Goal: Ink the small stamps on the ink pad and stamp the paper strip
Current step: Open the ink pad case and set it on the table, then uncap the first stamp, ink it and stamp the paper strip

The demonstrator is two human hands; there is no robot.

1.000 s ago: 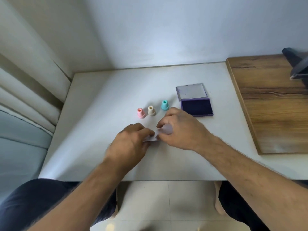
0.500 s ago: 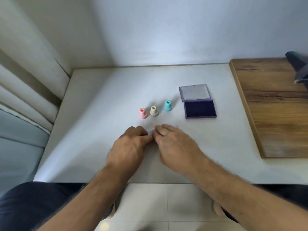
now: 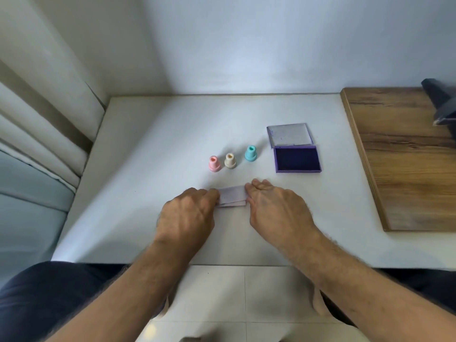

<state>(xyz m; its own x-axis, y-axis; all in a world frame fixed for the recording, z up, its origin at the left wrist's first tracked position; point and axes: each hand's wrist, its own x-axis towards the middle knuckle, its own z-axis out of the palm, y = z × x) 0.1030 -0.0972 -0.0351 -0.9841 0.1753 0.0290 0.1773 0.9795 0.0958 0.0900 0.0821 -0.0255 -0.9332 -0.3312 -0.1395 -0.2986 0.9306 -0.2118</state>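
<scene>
A folded white paper strip [image 3: 232,195] lies on the white table [image 3: 153,149] between my hands. My left hand [image 3: 187,215] holds its left end with curled fingers. My right hand [image 3: 276,208] presses its right end with flat fingers. Beyond the paper stand three small stamps in a row: pink [image 3: 214,164], beige [image 3: 230,160] and teal [image 3: 251,153]. To their right sits the open purple ink pad [image 3: 297,159], its clear lid [image 3: 289,135] lying flat behind it.
A wooden board [image 3: 404,159] covers the table's right side, with a dark object [image 3: 441,104] at its far right. A padded headboard and a bed [image 3: 32,169] border the left. A wall rises behind the table.
My hands have drawn apart along the paper, baring its middle. The right hand slid to the right end; the left stays on the left end.
</scene>
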